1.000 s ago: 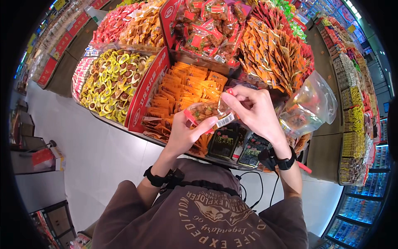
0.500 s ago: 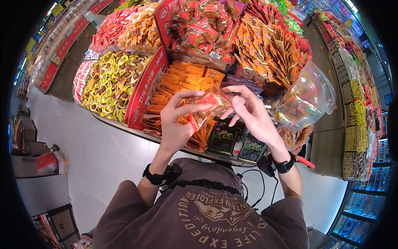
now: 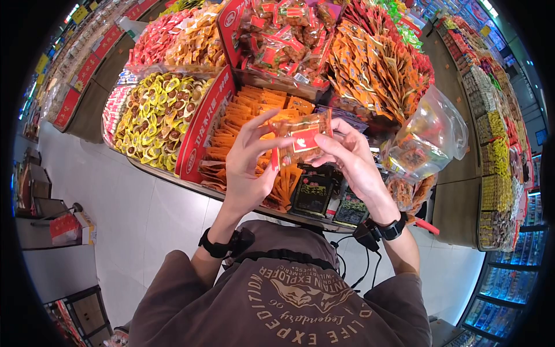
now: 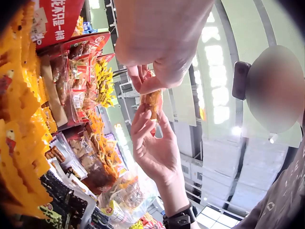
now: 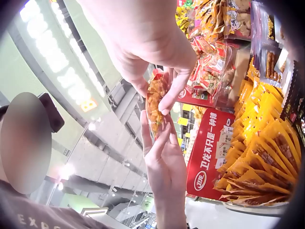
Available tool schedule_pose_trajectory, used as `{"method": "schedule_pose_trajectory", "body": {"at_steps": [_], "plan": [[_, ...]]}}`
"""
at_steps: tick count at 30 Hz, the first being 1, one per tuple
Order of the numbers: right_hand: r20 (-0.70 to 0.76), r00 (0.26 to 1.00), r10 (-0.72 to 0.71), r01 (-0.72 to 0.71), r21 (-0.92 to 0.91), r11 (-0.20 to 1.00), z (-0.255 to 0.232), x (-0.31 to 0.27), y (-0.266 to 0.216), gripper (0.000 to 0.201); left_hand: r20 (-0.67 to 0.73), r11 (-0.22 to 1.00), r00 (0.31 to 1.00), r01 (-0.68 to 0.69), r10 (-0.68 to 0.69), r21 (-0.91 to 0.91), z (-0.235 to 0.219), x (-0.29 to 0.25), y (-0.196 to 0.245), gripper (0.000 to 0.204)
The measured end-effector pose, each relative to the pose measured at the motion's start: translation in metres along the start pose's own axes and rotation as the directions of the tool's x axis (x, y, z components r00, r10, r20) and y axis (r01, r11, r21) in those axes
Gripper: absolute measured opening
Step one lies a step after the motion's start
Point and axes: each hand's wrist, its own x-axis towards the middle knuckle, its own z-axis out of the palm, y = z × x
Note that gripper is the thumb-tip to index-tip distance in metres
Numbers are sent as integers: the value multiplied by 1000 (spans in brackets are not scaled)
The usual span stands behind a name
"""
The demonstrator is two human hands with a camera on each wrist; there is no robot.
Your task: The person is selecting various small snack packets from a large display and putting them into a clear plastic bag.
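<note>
So, both hands are together on one small see-through packet (image 3: pixel 304 139) with a red label. The left hand (image 3: pixel 245 168) pinches its left end, and the right hand (image 3: pixel 355 162) grips its right end, with the thumb on the front. The packet is up in the air between them, over the stand (image 3: pixel 151 169), near its front edge. Its long side goes from hand to hand, and the right end tips a bit away from the person. Both hands touch it, so neither is nearer, but the right thumb reaches more over it.

Under the hands sit lots of orange packets (image 3: pixel 240 115). Black packets (image 3: pixel 312 194) lie by the front edge, and a big clear bag (image 3: pixel 428 136) is near the right edge. More red-label packets (image 3: pixel 283 43) are piled toward the back.
</note>
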Motion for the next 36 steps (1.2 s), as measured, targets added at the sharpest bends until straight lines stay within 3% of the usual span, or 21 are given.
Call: {"method": "schedule_pose_trajectory", "body": {"at_steps": [2,4,6,8,9,10,12,14,15,17,19,20,21,22,23,26,30,32,36], "plan": [[-88,996,-18,30,140,990,4,3,0,32,-102,977,988,97,-117,-190,2,-1,-2,48],[-122,992,-36,54,149,987,9,6,2,31,-74,982,987,132,-143,-134,-1,-1,-2,50],[-136,990,-34,61,201,978,13,6,5,29,-61,912,952,268,-301,-312,0,1,0,47],[-132,990,-52,82,231,970,19,6,9,27,-110,905,926,319,-361,-281,4,-1,3,42],[-132,989,-72,105,260,960,22,5,11,26,-13,846,914,370,-405,-383,1,-5,-3,42],[-132,989,-71,104,260,960,25,5,14,26,90,772,896,423,-435,-475,-1,-11,-10,44],[-157,982,-107,138,200,970,27,5,23,21,75,807,899,421,-431,-415,0,-22,-17,50],[-166,981,-100,122,128,984,27,4,33,12,-2,761,859,453,-512,-465,3,-28,-17,54],[-186,977,-106,132,133,982,33,3,32,11,-1,760,859,453,-513,-465,2,-29,-20,54],[-207,972,-112,142,138,980,40,0,33,11,64,863,931,359,-360,-355,-2,-30,-24,59],[-83,990,-115,126,143,982,42,-4,40,15,105,870,914,406,-393,-278,-2,-24,-18,55],[-23,997,-78,79,59,995,44,-6,39,22,144,872,893,448,-426,-199,0,-18,-13,52],[39,993,-115,116,-42,992,45,-8,42,24,57,869,910,409,-410,-281,6,-12,-11,41],[103,984,-146,160,-139,977,45,-10,45,27,59,869,910,409,-409,-280,5,-10,-6,41],[129,987,-94,120,-214,969,44,-12,46,29,51,850,896,436,-442,-296,3,-7,0,34],[75,996,-41,49,-100,994,48,-15,39,28,50,839,883,461,-468,-288,1,-5,4,25],[-10,997,-79,79,15,997,46,-14,34,34,94,866,898,439,-429,-240,2,-5,0,25],[-12,989,-147,147,-20,989,42,-13,35,35,152,772,847,528,-509,-355,3,-4,3,25],[-44,991,-124,119,-111,987,38,-15,29,33,206,768,859,512,-469,-385,0,-5,2,27]]}}
